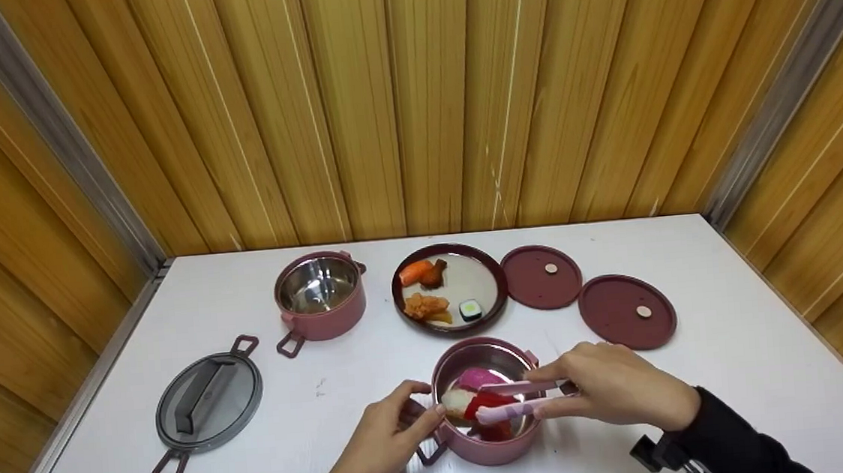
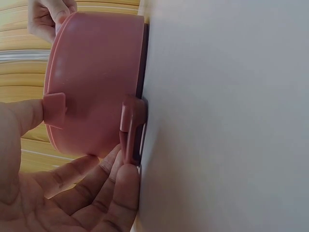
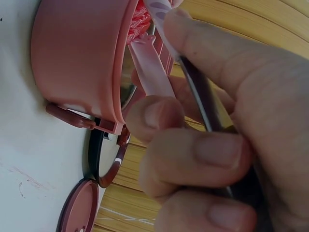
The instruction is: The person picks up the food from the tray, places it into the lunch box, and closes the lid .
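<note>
A pink pot [image 1: 492,450] with a shiny metal inside stands at the front of the table. My left hand [image 1: 383,436] holds its left side, thumb at the rim and fingers against the wall near the handle [image 2: 130,123]. My right hand [image 1: 608,387] grips pale pink tongs [image 1: 510,411] that reach down into the pot. In the head view, the tong tips are around a red and white food piece [image 1: 483,403], which looks like toy sushi. A bright pink piece [image 1: 478,378] lies behind it, and another red piece [image 1: 495,432] is partly hidden by the tongs.
Behind stands a second pink pot [image 1: 327,325], beside a dark-rimmed plate [image 1: 479,277] bearing several food pieces. Two dark red round lids [image 1: 531,288] [image 1: 616,319] lie to the right. A grey lid with handles [image 1: 228,413] lies at left. Wood-patterned walls [image 1: 426,101] enclose the table.
</note>
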The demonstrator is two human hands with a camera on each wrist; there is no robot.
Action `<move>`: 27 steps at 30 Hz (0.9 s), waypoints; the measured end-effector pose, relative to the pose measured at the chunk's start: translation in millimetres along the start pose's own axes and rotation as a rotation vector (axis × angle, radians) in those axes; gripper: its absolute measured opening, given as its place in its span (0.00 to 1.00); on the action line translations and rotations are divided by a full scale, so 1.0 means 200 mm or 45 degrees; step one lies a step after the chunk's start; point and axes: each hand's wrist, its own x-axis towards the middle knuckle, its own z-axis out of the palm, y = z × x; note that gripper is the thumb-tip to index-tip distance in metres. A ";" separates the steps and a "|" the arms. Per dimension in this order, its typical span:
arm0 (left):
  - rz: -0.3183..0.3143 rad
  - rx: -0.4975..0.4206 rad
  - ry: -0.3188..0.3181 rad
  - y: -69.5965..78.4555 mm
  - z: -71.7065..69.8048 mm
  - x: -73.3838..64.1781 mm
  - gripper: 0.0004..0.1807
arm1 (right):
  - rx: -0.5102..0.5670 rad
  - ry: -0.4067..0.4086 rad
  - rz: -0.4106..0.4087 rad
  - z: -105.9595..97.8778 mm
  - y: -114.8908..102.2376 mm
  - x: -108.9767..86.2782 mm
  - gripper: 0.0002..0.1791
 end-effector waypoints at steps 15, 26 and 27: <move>-0.030 -0.010 -0.019 0.00 0.00 0.00 0.25 | -0.023 -0.050 -0.034 0.00 -0.02 0.00 0.25; -0.019 0.003 -0.010 0.01 0.00 0.00 0.24 | 0.003 -0.091 -0.010 0.01 -0.03 0.00 0.27; -0.013 0.007 -0.008 0.01 0.00 0.00 0.24 | -0.006 -0.088 -0.017 0.01 -0.03 0.00 0.26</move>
